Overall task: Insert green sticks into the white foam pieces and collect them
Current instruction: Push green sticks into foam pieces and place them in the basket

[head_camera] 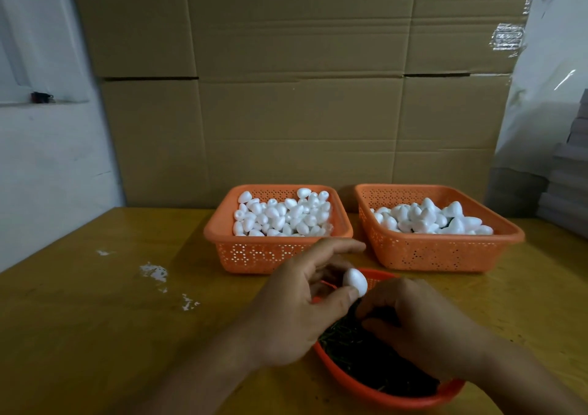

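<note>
My left hand pinches a white egg-shaped foam piece between thumb and fingers, just above the near orange basket. That basket holds a dark pile of green sticks. My right hand rests over the sticks with its fingers curled right beside the foam piece; I cannot tell whether it pinches a stick. The left back basket is full of plain foam pieces. The right back basket holds foam pieces with dark green showing between them.
All baskets stand on a yellow wooden table with white foam crumbs at the left. Stacked cardboard boxes close off the back. A pale wall is on the left and a plastic-wrapped stack on the right.
</note>
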`<state>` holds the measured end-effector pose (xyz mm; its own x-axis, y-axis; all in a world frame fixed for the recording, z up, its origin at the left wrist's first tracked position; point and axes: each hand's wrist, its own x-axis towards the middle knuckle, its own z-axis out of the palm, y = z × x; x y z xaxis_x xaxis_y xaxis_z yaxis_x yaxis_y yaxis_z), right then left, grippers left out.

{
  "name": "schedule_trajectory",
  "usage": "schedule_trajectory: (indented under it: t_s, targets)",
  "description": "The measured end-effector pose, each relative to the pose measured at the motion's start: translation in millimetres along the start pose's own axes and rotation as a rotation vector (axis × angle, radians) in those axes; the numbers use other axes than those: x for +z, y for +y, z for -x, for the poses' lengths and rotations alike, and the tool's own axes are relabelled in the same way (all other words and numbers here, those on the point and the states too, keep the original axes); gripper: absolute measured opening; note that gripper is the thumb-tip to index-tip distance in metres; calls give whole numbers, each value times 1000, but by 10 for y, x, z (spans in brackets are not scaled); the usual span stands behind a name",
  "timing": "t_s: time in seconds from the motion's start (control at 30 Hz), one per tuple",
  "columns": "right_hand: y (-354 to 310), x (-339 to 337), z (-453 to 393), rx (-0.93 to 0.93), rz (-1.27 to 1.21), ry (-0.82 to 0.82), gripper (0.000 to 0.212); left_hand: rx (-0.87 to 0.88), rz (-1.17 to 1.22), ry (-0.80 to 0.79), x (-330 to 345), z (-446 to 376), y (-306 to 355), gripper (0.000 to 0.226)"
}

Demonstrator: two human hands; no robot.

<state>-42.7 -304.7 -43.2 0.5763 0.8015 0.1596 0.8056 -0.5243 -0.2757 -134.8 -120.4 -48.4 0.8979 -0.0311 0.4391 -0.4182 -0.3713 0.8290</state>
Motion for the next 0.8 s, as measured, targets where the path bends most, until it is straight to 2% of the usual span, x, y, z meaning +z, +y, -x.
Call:
schedule_trajectory:
  t_s: [0.07,0.17,0.23,0.43,0.63,0.8]
  targets:
    - [-49,-21,26,-9,49,-63,22,16,-4,-34,33,35,-1,42]
    - [-100,-42,84,-4,131,-161,51,32,-6,-37,78,41,8,25]
    - [-123,-44,102,11,178,-194,58,10,10,-46,85,46,12,20]
    - [-171,-14,81,36,181,-206,33,-27,160,-95,35,40,13,37]
    - [-177,31,63,68,181,-176,24,-34,161,-25,35,17,22,22]
    - [-148,57,54,65,176,-138,21,-68,247,56,53,7,-2,24]
